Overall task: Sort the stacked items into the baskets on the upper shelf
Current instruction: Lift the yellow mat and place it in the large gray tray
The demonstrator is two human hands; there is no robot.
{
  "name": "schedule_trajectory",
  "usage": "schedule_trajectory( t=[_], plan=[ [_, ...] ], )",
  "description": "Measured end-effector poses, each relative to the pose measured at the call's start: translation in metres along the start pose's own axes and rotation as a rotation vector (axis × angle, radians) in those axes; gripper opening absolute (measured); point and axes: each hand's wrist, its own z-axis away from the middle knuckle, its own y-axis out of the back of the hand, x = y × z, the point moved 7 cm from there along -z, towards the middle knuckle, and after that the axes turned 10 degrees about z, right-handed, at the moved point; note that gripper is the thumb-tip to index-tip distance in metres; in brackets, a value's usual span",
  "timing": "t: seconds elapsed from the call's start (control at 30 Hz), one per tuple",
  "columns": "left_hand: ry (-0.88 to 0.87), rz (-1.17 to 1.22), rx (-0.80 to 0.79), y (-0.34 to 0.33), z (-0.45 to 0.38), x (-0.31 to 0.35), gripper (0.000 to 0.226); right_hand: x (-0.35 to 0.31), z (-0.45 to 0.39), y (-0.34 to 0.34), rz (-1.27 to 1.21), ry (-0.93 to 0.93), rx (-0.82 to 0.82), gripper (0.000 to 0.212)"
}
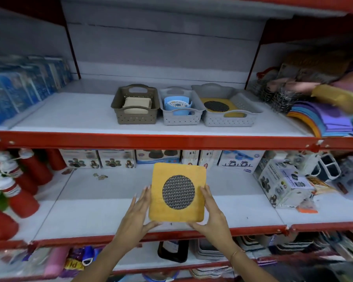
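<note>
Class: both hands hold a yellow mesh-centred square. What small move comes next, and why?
Probably lift the yellow square, held by left hand and right hand, toward the rightmost grey basket, since a matching yellow piece already lies there.

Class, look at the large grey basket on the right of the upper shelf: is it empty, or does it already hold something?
Not empty. The large grey basket holds a yellow pad with a dark mesh circle lying flat inside.
</note>
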Motion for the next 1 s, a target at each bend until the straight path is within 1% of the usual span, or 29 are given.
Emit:
schedule_trajectory(
  t=[0.07, 0.13, 0.2, 0.27, 0.4, 0.5, 0.57, 0.6, 0.7, 0.8, 0.87, 0.97, 1.0],
  plan=[
    [-0.008, 0.008, 0.039, 0.015, 0.008, 0.019, 0.102, -0.015, 0.007, 0.016, 0.015, 0.047, 0.042, 0.106],
    [0.011, 0.007, 0.042, 0.027, 0.011, 0.033, 0.102, -0.03, 0.009, 0.033, 0.029, 0.094, 0.069, 0.106],
    [-0.013, -0.001, 0.038, 0.039, 0.009, 0.047, 0.101, -0.043, 0.01, 0.053, 0.028, 0.135, 0.103, 0.106],
    [-0.067, -0.01, 0.038, 0.053, 0.0, 0.064, 0.1, -0.055, 0.006, 0.072, 0.024, 0.166, 0.145, 0.106],
    [-0.168, 0.008, 0.099, 0.092, -0.02, 0.113, 0.105, -0.077, -0.008, 0.113, 0.015, 0.226, 0.221, 0.106],
    [-0.278, -0.01, 0.165, 0.114, -0.039, 0.146, 0.104, -0.087, -0.022, 0.14, 0.045, 0.246, 0.251, 0.104],
    [-0.331, -0.014, 0.179, 0.123, -0.053, 0.162, 0.107, -0.091, -0.035, 0.157, 0.066, 0.25, 0.258, 0.105],
    [-0.333, 0.004, 0.177, 0.126, -0.062, 0.167, 0.108, -0.093, -0.041, 0.167, 0.065, 0.252, 0.259, 0.106],
    [-0.251, 0.11, 0.146, 0.131, -0.092, 0.176, 0.113, -0.098, -0.063, 0.193, 0.088, 0.273, 0.26, 0.106],
    [-0.193, 0.224, 0.115, 0.129, -0.128, 0.179, 0.117, -0.089, -0.088, 0.215, 0.101, 0.237, 0.236, 0.102],
    [-0.165, 0.282, 0.113, 0.131, -0.152, 0.183, 0.109, -0.083, -0.107, 0.228, 0.101, 0.231, 0.228, 0.094],
    [-0.167, 0.369, 0.102, 0.131, -0.192, 0.193, 0.074, -0.074, -0.137, 0.248, 0.085, 0.241, 0.229, 0.069],
    [-0.153, 0.397, 0.079, 0.128, -0.208, 0.191, 0.068, -0.072, -0.146, 0.255, 0.078, 0.239, 0.236, 0.06]
  ],
)
